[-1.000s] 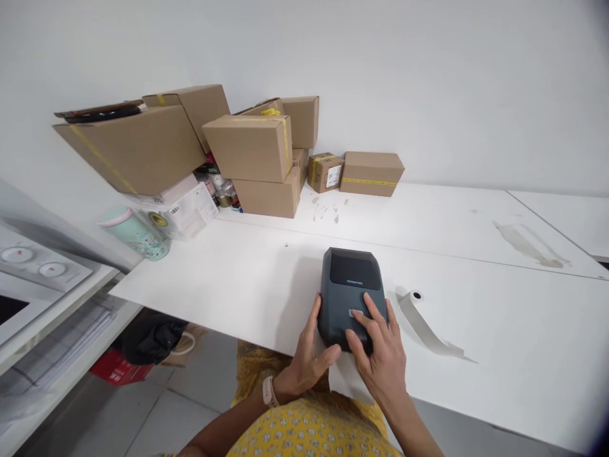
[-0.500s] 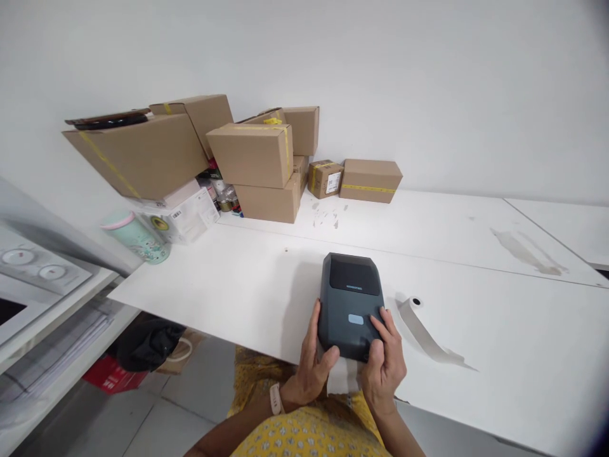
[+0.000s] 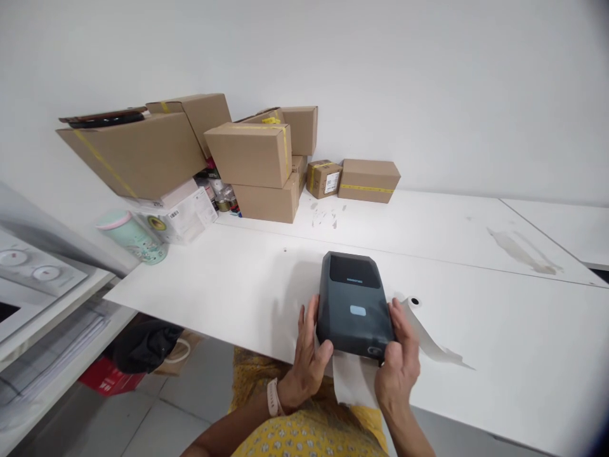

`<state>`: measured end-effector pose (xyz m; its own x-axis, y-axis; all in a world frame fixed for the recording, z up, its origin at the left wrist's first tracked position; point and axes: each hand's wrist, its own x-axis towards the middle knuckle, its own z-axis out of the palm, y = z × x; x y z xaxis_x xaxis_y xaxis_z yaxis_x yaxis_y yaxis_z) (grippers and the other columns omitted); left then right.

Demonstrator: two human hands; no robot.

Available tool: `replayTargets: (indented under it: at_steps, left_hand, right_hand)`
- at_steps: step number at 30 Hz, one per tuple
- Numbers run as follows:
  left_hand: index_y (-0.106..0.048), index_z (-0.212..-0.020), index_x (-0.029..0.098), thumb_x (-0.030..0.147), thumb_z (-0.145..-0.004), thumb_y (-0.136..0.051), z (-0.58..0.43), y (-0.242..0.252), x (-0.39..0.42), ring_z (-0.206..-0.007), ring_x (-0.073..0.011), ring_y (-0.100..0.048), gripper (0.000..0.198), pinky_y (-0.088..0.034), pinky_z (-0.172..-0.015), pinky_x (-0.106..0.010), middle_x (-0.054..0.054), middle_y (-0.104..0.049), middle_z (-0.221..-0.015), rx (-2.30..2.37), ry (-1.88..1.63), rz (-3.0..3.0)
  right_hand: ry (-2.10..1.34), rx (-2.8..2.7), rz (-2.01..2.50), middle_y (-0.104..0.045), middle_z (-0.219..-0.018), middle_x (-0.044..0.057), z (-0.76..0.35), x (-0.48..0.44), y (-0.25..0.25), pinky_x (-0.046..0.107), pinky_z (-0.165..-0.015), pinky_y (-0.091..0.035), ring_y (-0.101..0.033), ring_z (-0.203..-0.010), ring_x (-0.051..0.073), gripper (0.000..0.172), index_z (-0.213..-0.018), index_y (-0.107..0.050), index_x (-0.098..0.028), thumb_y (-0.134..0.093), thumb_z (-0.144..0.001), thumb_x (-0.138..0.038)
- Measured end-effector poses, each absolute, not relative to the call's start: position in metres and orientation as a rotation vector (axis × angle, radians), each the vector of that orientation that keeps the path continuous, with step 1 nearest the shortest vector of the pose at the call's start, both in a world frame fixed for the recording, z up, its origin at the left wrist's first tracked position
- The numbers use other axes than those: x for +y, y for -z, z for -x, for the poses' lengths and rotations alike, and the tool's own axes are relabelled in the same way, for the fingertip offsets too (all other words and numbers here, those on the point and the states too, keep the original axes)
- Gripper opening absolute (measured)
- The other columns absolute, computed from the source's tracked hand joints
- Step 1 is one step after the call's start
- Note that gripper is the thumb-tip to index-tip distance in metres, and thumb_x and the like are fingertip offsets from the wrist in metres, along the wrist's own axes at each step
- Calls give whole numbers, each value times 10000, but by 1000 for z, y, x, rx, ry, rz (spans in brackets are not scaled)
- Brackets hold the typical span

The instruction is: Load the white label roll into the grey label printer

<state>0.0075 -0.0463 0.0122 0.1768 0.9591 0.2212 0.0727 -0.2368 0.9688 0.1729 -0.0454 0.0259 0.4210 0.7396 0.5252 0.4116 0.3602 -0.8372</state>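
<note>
Both hands are clamped on the printer [image 3: 354,304], one per side. The left hand [image 3: 307,362] cups its left edge, fingers flat up the side, thumb hooked over the near corner. The right hand [image 3: 399,365] mirrors that on the right edge. Forearms come in from the printer's near side.

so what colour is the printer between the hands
Dark grey printer, with a darker top panel and a pale button; clearest in the head view.
</note>
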Motion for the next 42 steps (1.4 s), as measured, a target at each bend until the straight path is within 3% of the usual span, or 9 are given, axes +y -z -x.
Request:
replayTargets:
  at_steps: [6, 13, 19, 24, 26, 29, 33, 38, 42]
  left_hand:
    - [-26, -1641, 360, 575, -1046, -363, -6, -51, 9, -1605, -257, -176, 716, -171, -1307, -498, -82, -288, -1699, 886, -1402, -1418]
    - [-81, -1643, 288, 529, -940, -631, -10, -19, 43, -1604, -322, -157, 925, -269, -1265, -506, -135, -148, -1732, 1132, -1100, -1247]
    - [-149, -1639, 219, 387, -889, -688, -9, 11, 49, -1532, -330, -351, 939, -336, -1229, -498, -169, -331, -1669, 1130, -1053, -1222]
    - [-310, -1597, 205, 260, -882, -608, -12, 2, 49, -1457, -317, -467, 776, -424, -1165, -449, -151, -436, -1616, 1213, -1069, -1216]
    - [-448, -1525, 216, 214, -869, -578, -13, -3, 49, -1382, -304, -546, 669, -465, -1123, -422, -126, -545, -1534, 1219, -1082, -1269]
    - [-587, -1399, 208, 153, -815, -570, -15, -8, 50, -1230, -281, -648, 586, -512, -1055, -386, -98, -679, -1371, 1260, -1107, -1329]
    - [-605, -1378, 210, 134, -792, -557, -17, -10, 51, -1115, -250, -692, 594, -547, -979, -347, -76, -730, -1270, 1283, -1100, -1327]
    - [-618, -1365, 204, 141, -791, -550, -16, -9, 50, -1110, -246, -687, 581, -540, -985, -345, -76, -728, -1266, 1292, -1121, -1348]
    - [-618, -1374, 207, 147, -777, -567, -15, -9, 50, -1131, -256, -680, 602, -527, -1020, -367, -77, -723, -1282, 1300, -1124, -1323]
  right_hand:
    - [-122, -1390, 1081, -529, -1528, 119, -187, 13, -89, 584, -1176, -369, -469, -1443, 320, 498, -1428, -555, -237, -364, -1029, -465]
    - [-63, -1414, 1155, -586, -1433, 102, -196, 122, -142, 487, -1092, -453, -590, -1289, 259, 519, -1456, -478, -272, -374, -1017, -530]
    - [-205, -1457, 1317, -657, -1336, 117, -207, 180, -165, 467, -1095, -442, -597, -1256, 262, 543, -1316, -591, -212, -331, -1016, -582]
    - [48, -1531, 1211, -536, -1485, 158, -208, 142, -150, 518, -1160, -382, -464, -1417, 307, 551, -1439, -500, -208, -476, -990, -525]
    - [215, -1536, 1151, -627, -1350, 159, -205, 114, -128, 509, -1126, -417, -532, -1338, 311, 433, -1334, -586, -209, -511, -983, -450]
    - [-10, -1955, 1308, -726, -1145, 134, -204, 86, -92, 444, -1008, -507, -656, -1134, 279, 345, -1161, -680, -216, -424, -1011, -392]
    - [-366, -2444, 1508, -727, -1261, 127, -203, 87, -67, 450, -1001, -509, -667, -1178, 307, 415, -1285, -656, -219, -488, -968, -428]
    - [-503, -2636, 1595, -705, -1284, 195, -192, 105, -71, 540, -1053, -448, -658, -1183, 406, 752, -1433, -559, -179, -738, -719, -332]
    - [-653, -2674, 1586, -675, -1339, 171, -196, 108, -82, 494, -1008, -503, -661, -1184, 380, 853, -1479, -493, -208, -754, -683, -368]
